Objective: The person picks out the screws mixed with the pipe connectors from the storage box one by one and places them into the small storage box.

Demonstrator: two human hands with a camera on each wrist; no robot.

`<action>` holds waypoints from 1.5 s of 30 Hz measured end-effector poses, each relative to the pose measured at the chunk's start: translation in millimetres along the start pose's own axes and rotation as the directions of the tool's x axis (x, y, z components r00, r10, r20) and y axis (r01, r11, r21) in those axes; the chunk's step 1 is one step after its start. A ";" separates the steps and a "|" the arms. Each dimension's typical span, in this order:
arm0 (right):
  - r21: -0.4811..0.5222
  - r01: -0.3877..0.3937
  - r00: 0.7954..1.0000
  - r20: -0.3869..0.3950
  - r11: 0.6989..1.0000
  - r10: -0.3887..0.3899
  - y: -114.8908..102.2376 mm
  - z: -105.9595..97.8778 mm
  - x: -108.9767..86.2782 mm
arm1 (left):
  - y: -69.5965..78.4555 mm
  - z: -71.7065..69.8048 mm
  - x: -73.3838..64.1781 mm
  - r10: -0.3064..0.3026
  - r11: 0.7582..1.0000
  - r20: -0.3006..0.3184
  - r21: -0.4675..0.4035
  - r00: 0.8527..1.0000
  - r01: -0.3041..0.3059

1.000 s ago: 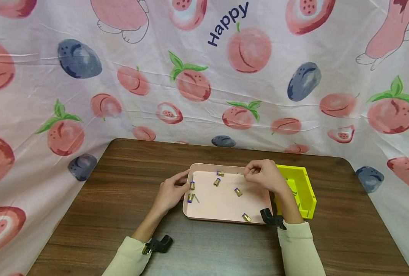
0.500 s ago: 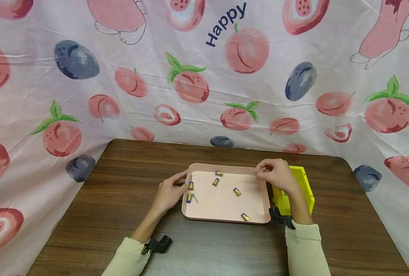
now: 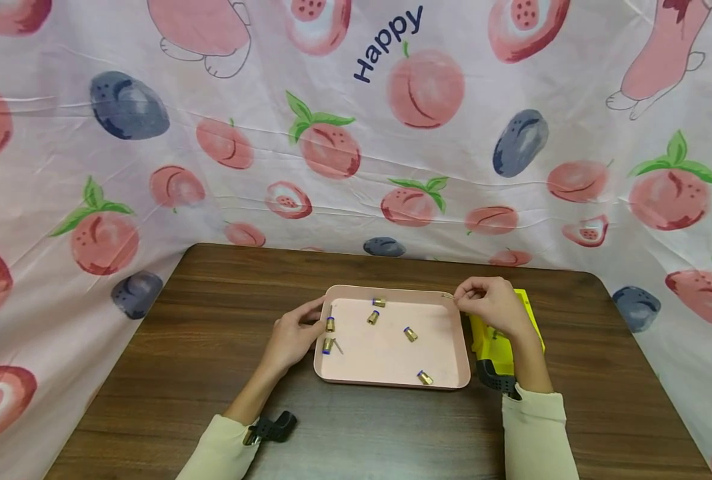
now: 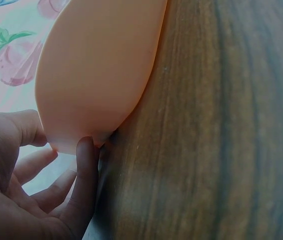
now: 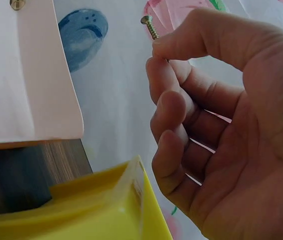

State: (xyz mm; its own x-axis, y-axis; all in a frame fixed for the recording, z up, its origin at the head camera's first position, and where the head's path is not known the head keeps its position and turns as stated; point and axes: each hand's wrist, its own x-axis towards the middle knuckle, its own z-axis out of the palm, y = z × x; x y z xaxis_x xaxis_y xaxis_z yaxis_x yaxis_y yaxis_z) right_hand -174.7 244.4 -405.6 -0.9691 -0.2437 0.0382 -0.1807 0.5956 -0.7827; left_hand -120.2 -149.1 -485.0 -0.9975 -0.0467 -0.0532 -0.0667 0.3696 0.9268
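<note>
My right hand [image 3: 489,303] pinches a screw [image 5: 151,29] between thumb and forefinger, its head and upper thread sticking out beyond the fingertips. It is above the far right corner of a pale pink tray [image 3: 374,363], partly covering a yellow bin [image 3: 501,357] in the head view. At the tray's left side, my left hand [image 3: 293,340] grips the rim with thumb and fingertips. Several brass tube fittings with blue collars lie in the tray, one fitting [image 3: 411,334] near the middle. Beside the left-hand fittings lies a thin screw [image 3: 338,347].
The yellow bin stands right next to the tray's right side; small pieces show in it, mostly hidden by the right arm. Everything is on a dark wooden table [image 3: 230,287]. A fruit-patterned cloth [image 3: 230,193] hangs behind and at the sides.
My right hand has moved right with the screw, from over the tray's back edge to its far right corner near the bin. The left hand has stayed on the tray's rim.
</note>
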 end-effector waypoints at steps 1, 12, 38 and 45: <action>-0.002 -0.002 1.000 0.001 1.000 0.002 0.2 -0.8 -0.4 | -0.6 -0.3 -0.1 0.004 1.000 -0.001 0.002 1.000 -0.004; 0.002 -0.022 1.000 -0.016 1.000 0.022 5.2 -12.4 -6.6 | -1.6 -1.3 -0.5 0.011 1.000 -0.002 0.011 1.000 -0.011; 0.042 -0.117 0.989 -0.084 0.992 0.120 36.0 -44.3 -19.3 | -7.3 -1.8 2.2 0.036 0.999 0.004 -0.033 0.999 -0.036; 0.036 -0.145 0.984 -0.097 0.989 0.148 39.9 -49.9 -23.4 | 2.0 -0.4 -0.1 -0.015 0.999 0.014 -0.029 1.000 0.016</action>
State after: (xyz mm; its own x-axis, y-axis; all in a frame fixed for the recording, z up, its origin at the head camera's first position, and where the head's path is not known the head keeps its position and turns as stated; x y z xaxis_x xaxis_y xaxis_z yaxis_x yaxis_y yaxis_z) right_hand -167.6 312.0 -406.7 -0.9968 -0.0779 -0.0182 -0.0320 0.5968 -0.8018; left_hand -120.2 -148.7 -483.0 -0.9966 -0.0398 -0.0725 -0.0817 0.3418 0.9362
